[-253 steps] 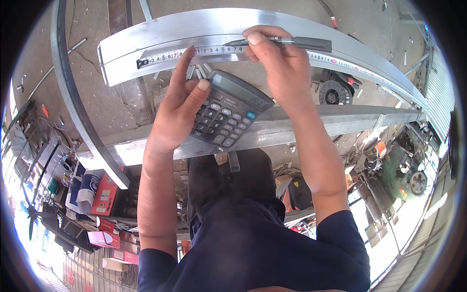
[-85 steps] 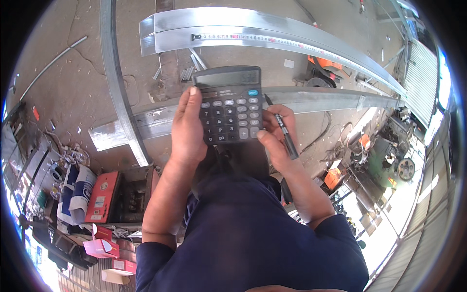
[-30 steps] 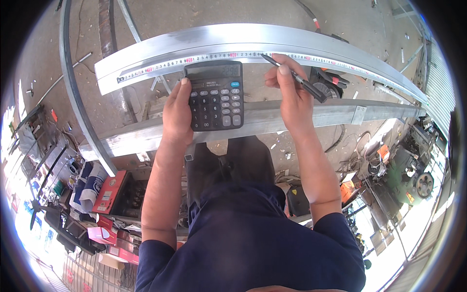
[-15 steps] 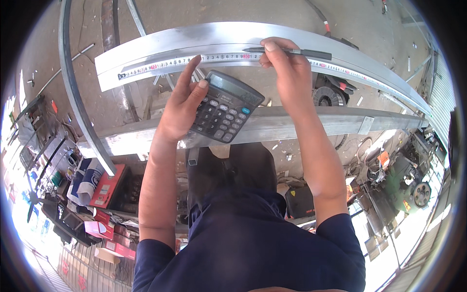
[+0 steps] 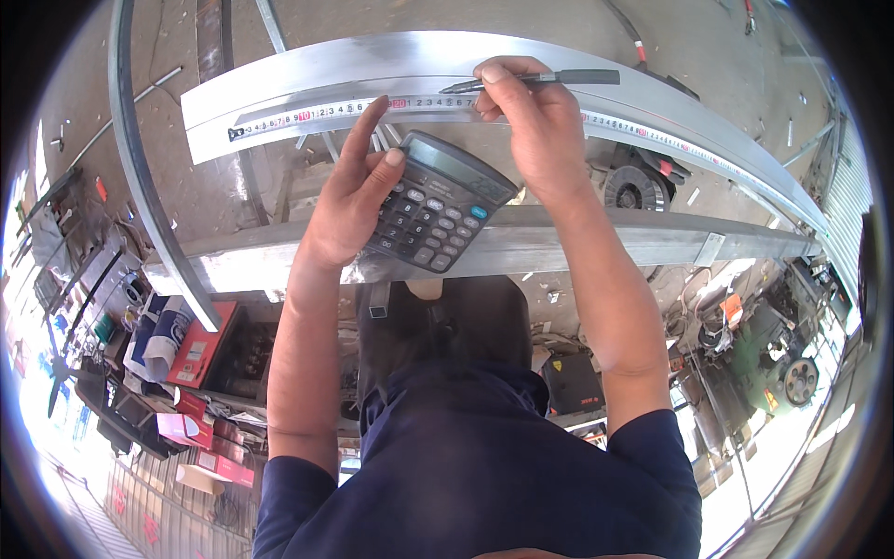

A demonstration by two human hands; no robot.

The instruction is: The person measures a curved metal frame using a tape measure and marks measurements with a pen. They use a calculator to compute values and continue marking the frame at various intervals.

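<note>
My left hand [image 5: 346,210] grips a dark grey calculator [image 5: 438,200] at its left side, thumb over the front. Its index finger reaches up to the edge of a tape measure [image 5: 335,109] drawn out along a long silver metal profile [image 5: 307,73]. In my right hand [image 5: 540,130] is a black marker pen [image 5: 587,77], pinched between thumb and fingers. The pen's tip points left, just above the tape's scale; whether it touches the metal I cannot tell. The fingers of my right hand cover part of the tape.
Nearer to me, a rectangular metal beam [image 5: 521,244] runs crosswise under the calculator. A grey steel bar [image 5: 154,186] slants down at the left, by a red case [image 5: 197,349]. Beyond the profile lies a cutting machine with a round disc [image 5: 635,189]. Machinery with a wheel [image 5: 801,382] stands at right.
My right hand and the pen have moved a little to the left and farther away along the tape. The left hand and calculator have shifted slightly right.
</note>
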